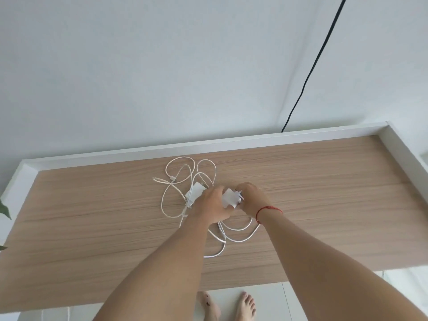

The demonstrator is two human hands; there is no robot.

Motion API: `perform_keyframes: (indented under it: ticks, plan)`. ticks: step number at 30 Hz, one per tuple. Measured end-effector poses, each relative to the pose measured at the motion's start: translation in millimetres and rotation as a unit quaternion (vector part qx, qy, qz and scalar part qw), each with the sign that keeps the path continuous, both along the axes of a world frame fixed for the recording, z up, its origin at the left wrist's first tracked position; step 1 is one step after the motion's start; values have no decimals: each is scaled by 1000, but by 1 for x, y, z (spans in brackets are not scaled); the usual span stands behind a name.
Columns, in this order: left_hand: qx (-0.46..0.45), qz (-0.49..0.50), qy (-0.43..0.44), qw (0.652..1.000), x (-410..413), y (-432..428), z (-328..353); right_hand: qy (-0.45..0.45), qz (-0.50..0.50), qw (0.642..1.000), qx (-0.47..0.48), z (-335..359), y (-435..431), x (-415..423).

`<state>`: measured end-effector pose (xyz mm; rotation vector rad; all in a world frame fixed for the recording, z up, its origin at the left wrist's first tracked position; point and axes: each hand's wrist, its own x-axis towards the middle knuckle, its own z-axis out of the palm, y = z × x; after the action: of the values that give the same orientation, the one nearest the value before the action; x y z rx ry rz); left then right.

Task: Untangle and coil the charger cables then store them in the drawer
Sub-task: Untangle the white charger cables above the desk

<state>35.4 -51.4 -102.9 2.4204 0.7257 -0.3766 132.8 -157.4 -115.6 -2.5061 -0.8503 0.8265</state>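
Note:
A tangle of white charger cables (178, 181) lies in loops on the wooden tabletop (92, 228). One white charger block (194, 193) rests among the loops just left of my hands. A second white charger block (230, 197) with its plug prongs showing is held between both hands. My left hand (212, 206) grips its left side and my right hand (251, 201), with a red string on the wrist, grips its right side. More cable loops (238, 232) trail below my hands toward the front edge.
The top has a raised white rim (208, 144) along the back and sides. A black cord (308, 72) hangs down the wall behind it. Green leaves (4, 208) show at the left edge. Bare feet (231, 304) stand on white floor tiles below.

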Motion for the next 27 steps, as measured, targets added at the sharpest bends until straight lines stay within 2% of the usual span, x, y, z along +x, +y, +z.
perform_keyframes:
  ticks: [7, 13, 17, 21, 25, 27]
  plan:
    - [-19, -33, 11, 999, 7, -5, 4, -2, -15, 1000, 5, -1, -15, -2]
    - [64, 1, 22, 998, 16, -18, 12, 3, -66, 996, 52, 7, -25, -3]
    - [70, 81, -18, 994, 16, -16, 26, 9, -124, 990, 66, 17, -32, 7]
    - [62, 120, -68, 989, 14, -4, 46, 4, -153, 988, 26, 26, -35, 14]
    - [55, 143, -112, 982, 10, 3, 72, 20, -121, 992, -24, 48, -29, 15]
    - [36, 164, -144, 975, 8, 8, 83, 49, -92, 994, 13, 65, -19, 15]
